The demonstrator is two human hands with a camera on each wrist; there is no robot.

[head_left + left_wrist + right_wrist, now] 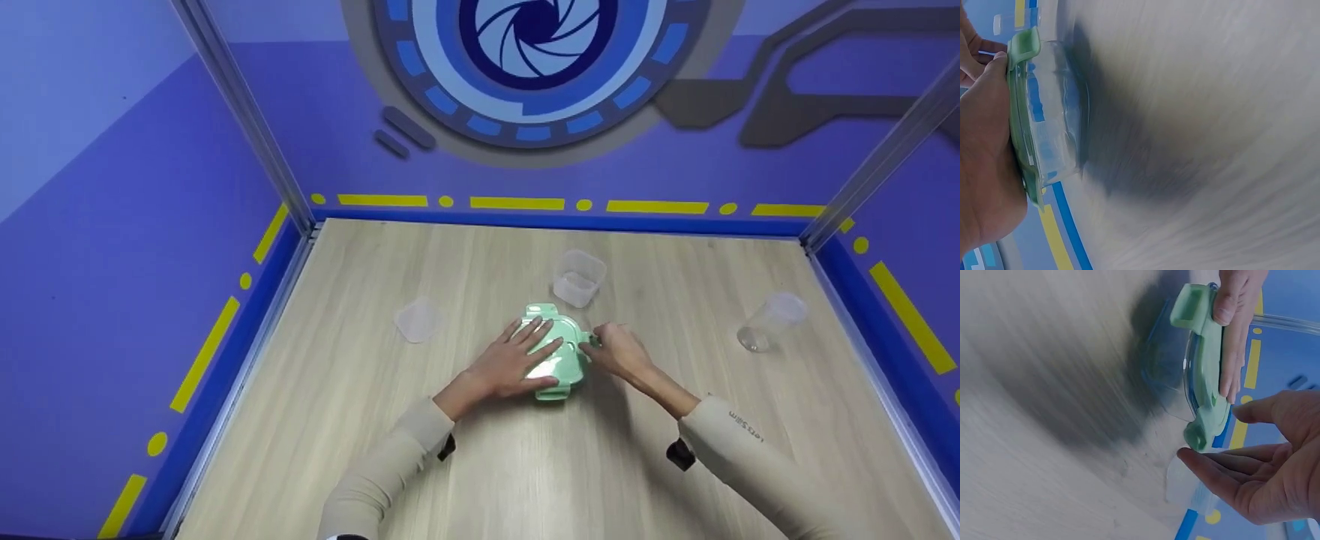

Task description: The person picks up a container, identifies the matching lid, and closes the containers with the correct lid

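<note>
A clear container with a mint-green clip lid (555, 371) stands in the middle of the wooden table (525, 480). My left hand (517, 360) lies flat on the lid with straight fingers and presses it down; the left wrist view shows the palm (982, 169) against the lid (1019, 107) above the clear body (1058, 118). My right hand (615, 352) is at the lid's right side. In the right wrist view its fingers (1213, 472) are loosely spread, and one fingertip touches the lid's side clip (1199, 436). The thumb stays apart from the lid.
A small clear square tub (579, 277) stands just behind the container. A small translucent lid (416, 321) lies to the left, and a clear cup (769, 321) lies on its side at the right. Blue walls with metal posts enclose the table.
</note>
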